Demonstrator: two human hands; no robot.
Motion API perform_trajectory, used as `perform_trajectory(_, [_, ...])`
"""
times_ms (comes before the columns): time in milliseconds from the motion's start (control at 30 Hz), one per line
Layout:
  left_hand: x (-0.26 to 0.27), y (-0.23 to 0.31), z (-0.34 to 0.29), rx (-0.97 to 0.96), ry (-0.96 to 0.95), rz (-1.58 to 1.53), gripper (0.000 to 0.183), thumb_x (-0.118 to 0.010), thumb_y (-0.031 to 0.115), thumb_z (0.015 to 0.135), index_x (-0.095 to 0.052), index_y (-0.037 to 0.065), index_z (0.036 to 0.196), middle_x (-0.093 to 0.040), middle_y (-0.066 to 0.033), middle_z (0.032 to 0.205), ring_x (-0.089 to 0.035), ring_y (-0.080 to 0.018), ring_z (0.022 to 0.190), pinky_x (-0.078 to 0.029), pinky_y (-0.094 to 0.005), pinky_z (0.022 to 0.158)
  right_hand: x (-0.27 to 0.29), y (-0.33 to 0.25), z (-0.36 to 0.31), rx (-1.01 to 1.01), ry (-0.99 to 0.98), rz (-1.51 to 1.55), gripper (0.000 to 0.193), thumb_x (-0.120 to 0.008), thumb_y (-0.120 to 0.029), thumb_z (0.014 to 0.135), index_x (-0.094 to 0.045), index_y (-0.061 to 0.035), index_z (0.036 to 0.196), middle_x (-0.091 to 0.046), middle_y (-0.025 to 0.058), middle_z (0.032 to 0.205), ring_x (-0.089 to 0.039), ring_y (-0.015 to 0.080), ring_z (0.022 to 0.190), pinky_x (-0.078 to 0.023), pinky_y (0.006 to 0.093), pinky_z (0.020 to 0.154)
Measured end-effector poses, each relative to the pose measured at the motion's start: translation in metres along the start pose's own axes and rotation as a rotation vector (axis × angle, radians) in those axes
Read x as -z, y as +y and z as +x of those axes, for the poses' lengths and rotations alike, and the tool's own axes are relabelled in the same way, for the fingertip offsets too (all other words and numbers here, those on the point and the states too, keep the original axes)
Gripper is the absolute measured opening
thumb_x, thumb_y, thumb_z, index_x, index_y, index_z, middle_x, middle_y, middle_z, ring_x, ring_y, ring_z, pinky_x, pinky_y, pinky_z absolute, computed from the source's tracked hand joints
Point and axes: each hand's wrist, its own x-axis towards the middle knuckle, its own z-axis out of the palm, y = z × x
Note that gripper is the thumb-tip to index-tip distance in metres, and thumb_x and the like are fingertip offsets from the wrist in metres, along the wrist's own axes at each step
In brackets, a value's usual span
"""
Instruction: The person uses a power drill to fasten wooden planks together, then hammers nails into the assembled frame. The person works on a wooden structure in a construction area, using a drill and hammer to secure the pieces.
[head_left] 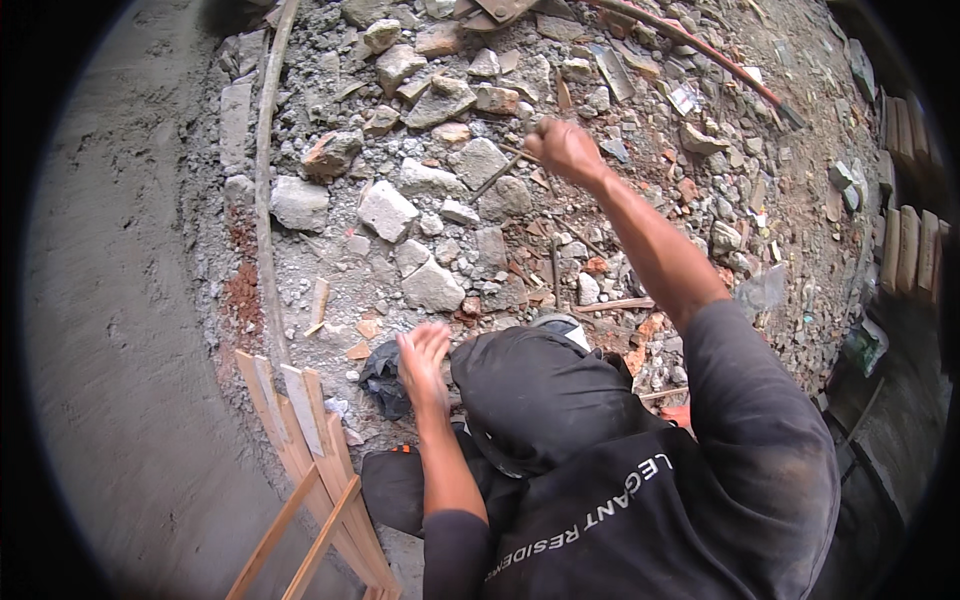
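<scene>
My right hand (pixel 565 150) reaches far over the rubble, its fingers closed in a fist. A thin brown stick (pixel 517 153) sticks out from below the fist. Beside it a thin dark rod (pixel 495 178) slants down across the stones; whether the two are joined I cannot tell. My left hand (pixel 425 360) is raised near my knee, fingers stretched out, with nothing in it. Next to the left hand lies a crumpled black plastic bag (pixel 383 380). Pale broken chunks of concrete (pixel 388 210) lie between the two hands.
Several wooden planks (pixel 325 440) lean at the lower left, by a smooth grey cement surface (pixel 120 300). A long pole (pixel 265 170) runs along the rubble's left side. A reddish bar (pixel 700 50) lies at upper right. Stacked sacks or tiles (pixel 905 250) stand at the right.
</scene>
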Motion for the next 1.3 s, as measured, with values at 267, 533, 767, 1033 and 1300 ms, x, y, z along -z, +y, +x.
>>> perform_trajectory(267, [-0.095,-0.007,0.078,0.152,-0.225,-0.033,0.036,-0.044,0.042,0.097,-0.051,0.007,0.099,-0.052,-0.0012,0.065,-0.05,-0.0103,0.05,-0.041,-0.0263,0.046,-0.06,-0.03,-0.091,0.388,-0.308,-0.049,0.034,-0.055,-0.031,0.091,-0.066,-0.0014,0.103,-0.067,0.0192,0.089,-0.065,0.0289,0.084,-0.052,0.0413,0.08])
perform_trajectory(533, [-0.033,-0.035,0.059,0.299,0.003,-0.198,0.023,-0.046,0.028,0.097,-0.047,0.008,0.107,-0.055,-0.0053,0.068,-0.045,-0.0102,0.043,-0.036,-0.0264,0.04,-0.053,0.047,0.02,0.112,0.157,-0.496,0.021,-0.04,-0.013,0.086,-0.056,-0.0047,0.095,-0.057,0.0221,0.107,-0.06,0.0408,0.096,-0.048,0.0475,0.082])
perform_trajectory(767, [-0.029,-0.045,0.051,0.275,0.045,-0.148,0.025,-0.049,0.028,0.096,-0.046,0.006,0.109,-0.06,-0.0074,0.077,-0.048,-0.0096,0.047,-0.037,-0.0229,0.039,-0.057,0.065,0.019,0.097,0.175,-0.624,0.021,-0.04,-0.014,0.087,-0.054,-0.0057,0.101,-0.058,0.0209,0.105,-0.061,0.0388,0.095,-0.049,0.0471,0.081])
perform_trajectory(1033, [-0.028,-0.049,0.061,0.177,0.018,-0.007,0.024,-0.051,0.025,0.096,-0.045,0.007,0.11,-0.061,-0.0106,0.076,-0.049,-0.0098,0.044,-0.035,-0.0227,0.034,-0.052,0.066,0.014,0.117,0.255,-0.551,0.019,-0.041,-0.011,0.086,-0.052,-0.0065,0.1,-0.057,0.0205,0.103,-0.062,0.0355,0.091,-0.049,0.0467,0.077])
perform_trajectory(1300, [-0.028,-0.049,0.06,0.292,0.027,-0.049,0.021,-0.053,0.027,0.093,-0.048,0.009,0.101,-0.057,-0.0055,0.071,-0.045,-0.0109,0.042,-0.033,-0.0257,0.035,-0.087,0.011,0.008,0.528,-0.059,-0.776,0.021,-0.035,-0.004,0.086,-0.055,-0.0045,0.091,-0.056,0.0185,0.107,-0.064,0.0255,0.087,-0.054,0.0373,0.071])
